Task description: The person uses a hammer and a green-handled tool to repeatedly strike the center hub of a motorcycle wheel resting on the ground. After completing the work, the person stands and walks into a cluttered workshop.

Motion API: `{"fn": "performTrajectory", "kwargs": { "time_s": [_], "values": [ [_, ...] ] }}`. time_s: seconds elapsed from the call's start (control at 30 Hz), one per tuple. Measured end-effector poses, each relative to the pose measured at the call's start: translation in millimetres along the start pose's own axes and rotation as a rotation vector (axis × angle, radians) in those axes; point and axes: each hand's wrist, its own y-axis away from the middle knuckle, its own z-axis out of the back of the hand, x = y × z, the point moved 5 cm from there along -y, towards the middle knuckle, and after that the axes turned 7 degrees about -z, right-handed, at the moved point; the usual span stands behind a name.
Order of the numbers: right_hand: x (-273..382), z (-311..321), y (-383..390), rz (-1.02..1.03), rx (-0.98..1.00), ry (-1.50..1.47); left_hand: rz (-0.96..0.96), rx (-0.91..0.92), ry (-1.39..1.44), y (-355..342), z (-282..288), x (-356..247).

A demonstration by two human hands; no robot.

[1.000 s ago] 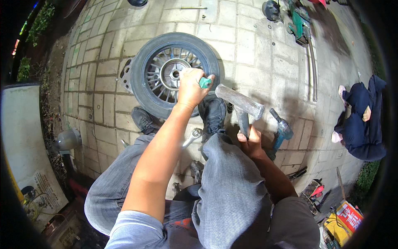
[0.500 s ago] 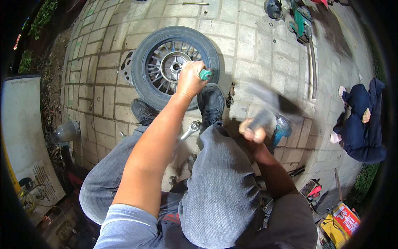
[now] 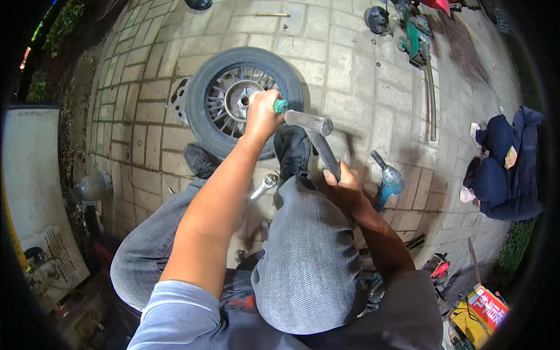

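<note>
A spoked wheel with a black tire (image 3: 201, 96) lies flat on the paving by my shoes. Over its hub (image 3: 242, 99), my left hand (image 3: 262, 115) is closed round a green-handled tool (image 3: 281, 106). Only the butt of that handle shows; the shaft is hidden by my fist, so its exact kind is unclear. My right hand (image 3: 345, 185) grips the handle of a hammer (image 3: 310, 122). The hammer's head is at the green butt, touching it or nearly so.
A blue power drill (image 3: 389, 182) lies right of my right hand. Between my legs is a ratchet wrench (image 3: 267, 184). A perforated metal disc (image 3: 179, 100) sticks out from under the tire's left side. A green machine (image 3: 417, 44) and dark clothing (image 3: 504, 166) are at the right.
The hammer, raised and blurred to the right before, has swung left to the green handle's butt. My right hand has moved slightly left with it; the left still grips the tool.
</note>
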Motion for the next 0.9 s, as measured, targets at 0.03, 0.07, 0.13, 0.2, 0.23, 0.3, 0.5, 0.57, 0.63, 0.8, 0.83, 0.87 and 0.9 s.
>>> {"fn": "performTrajectory", "kwargs": {
  "time_s": [0.03,0.07,0.13,0.2,0.23,0.3,0.5,0.57,0.63,0.8,0.83,0.87,0.9],
  "values": [
    [-0.2,0.7,-0.7,-0.12,0.075,-0.121,-0.105,0.03,-0.038,5.5,0.3,-5.3],
    [4.7,10.2,-3.1,-0.134,0.068,-0.171,-0.105,0.002,-0.023,2.6,0.6,-2.6],
    [13.2,24.6,1.8,-0.062,-0.097,-0.208,-0.09,-0.028,-0.046,8.3,-0.5,1.7],
    [33.8,52.2,12.7,0.266,-0.214,-0.504,-0.082,0.009,-0.03,10.6,-3.2,-0.9],
    [45.0,61.4,9.4,0.36,-0.182,-0.741,-0.085,0.014,-0.047,7.6,-2.0,-3.9],
    [66.9,52.8,13.3,0.494,-0.327,-1.167,-0.074,0.016,-0.036,8.6,-1.5,-4.3],
    [3.8,-2.9,-1.6,-0.193,0.062,-0.128,-0.016,0.003,0.012,24.8,-6.3,26.0],
    [-12.5,3.1,7.5,-0.065,-0.01,-0.161,-0.02,-0.054,0.021,20.0,-2.6,16.8],
    [-10.7,14.7,9.8,-0.134,-0.056,-0.278,-0.03,-0.046,0.027,16.1,2.3,18.0],
    [-18.3,33.1,13.9,-0.145,-0.132,-0.294,-0.089,0.106,0.116,6.7,8.4,-26.2],
    [-19.5,35.3,16.3,-0.13,-0.14,-0.287,-0.097,0.108,0.155,8.4,6.7,-32.8],
    [-20.8,37.1,19.2,-0.116,-0.149,-0.279,-0.118,0.101,0.17,11.3,5.4,-36.7],
    [-17.3,38.3,20.0,-0.101,-0.157,-0.275,-0.138,0.096,0.181,14.6,5.8,-38.3]
  ]
}}
